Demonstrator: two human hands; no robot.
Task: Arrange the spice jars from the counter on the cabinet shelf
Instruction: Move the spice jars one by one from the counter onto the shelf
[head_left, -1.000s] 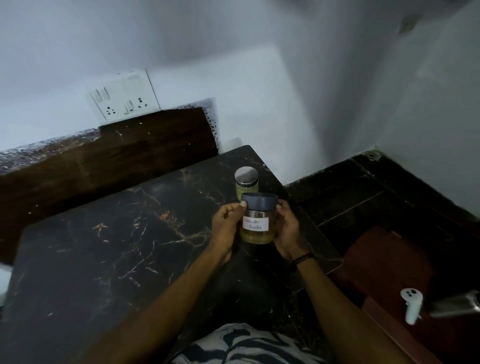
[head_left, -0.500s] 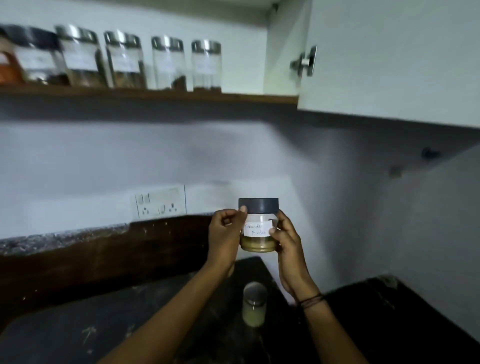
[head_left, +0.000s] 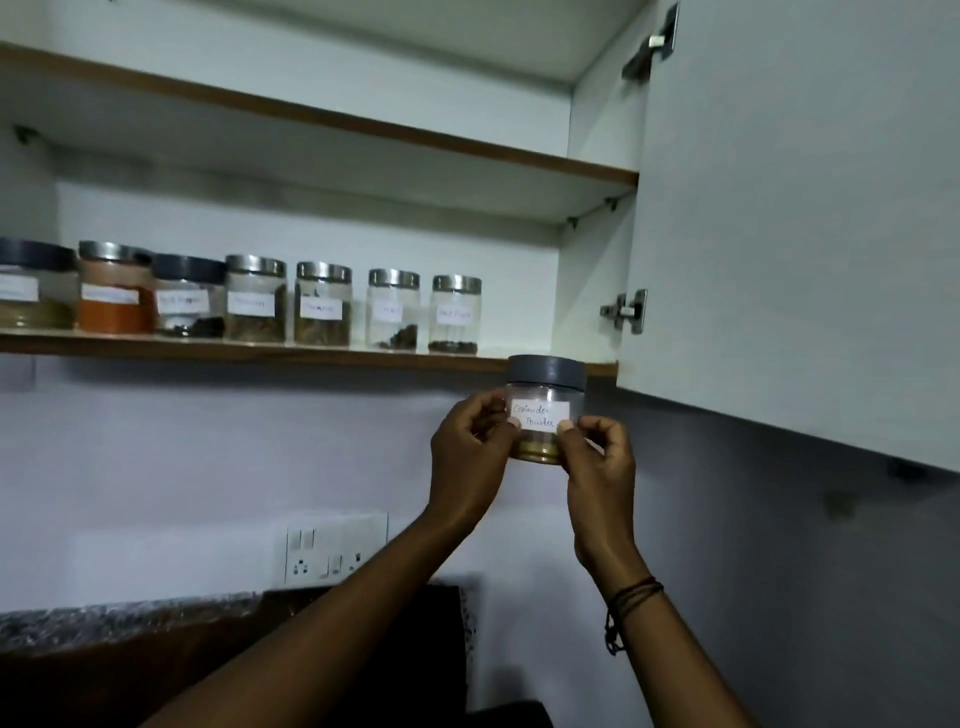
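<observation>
I hold a clear spice jar with a dark grey lid, a white handwritten label and yellowish powder at its bottom. My left hand grips its left side and my right hand its right side. The jar is upright, just below the front edge of the lower cabinet shelf, near the shelf's right end. Several labelled spice jars stand in a row on that shelf, most with silver lids, and the shelf space right of the last jar is free.
The open white cabinet door hangs close on the right, with hinges on its inner side. An upper shelf runs above. A wall socket plate sits below, over the dark backsplash.
Both hands have lifted the jar from the counter up to just under the lower shelf edge. My view has tilted upward, so the counter and the other jar on it have left the frame.
</observation>
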